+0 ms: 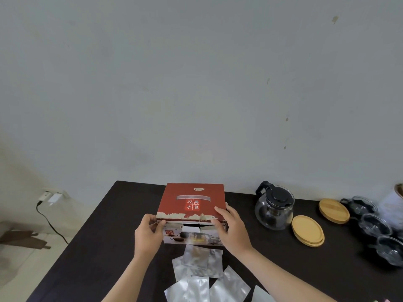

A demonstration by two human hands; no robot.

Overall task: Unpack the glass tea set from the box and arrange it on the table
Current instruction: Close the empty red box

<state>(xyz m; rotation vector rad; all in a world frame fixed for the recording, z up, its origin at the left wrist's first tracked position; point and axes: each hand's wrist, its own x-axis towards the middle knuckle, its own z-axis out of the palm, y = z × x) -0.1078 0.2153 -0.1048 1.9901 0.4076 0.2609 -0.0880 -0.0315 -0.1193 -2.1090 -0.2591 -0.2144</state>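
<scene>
1. your fingers are closed on the box (193, 201): the left hand (148, 234) pinches the lid's near left corner between thumb and fingertips, and the right hand (232, 227) wraps the near right corner, thumb on top.
2. the box sits on the dark table (98, 236), lid nearly shut with a thin gap along its torn near edge.
3. much of the tea set already looks unpacked: right of the box stand the glass teapot (274, 209), two stacks of bamboo coasters (308, 231) and, farther right, three glass cups (375, 224).
4. to handle the lid well, move both corners together and evenly; the edge is already torn, so a one-sided pull would likely rip it more.
5. keep the box low and steady in case glass is still inside; you cannot see in.
6. silver foil pouches (196, 271) lie just nearer you than the box, under your wrists; don't drag them.
7. the teapot is near the box's right side, so swing nothing that way.
</scene>
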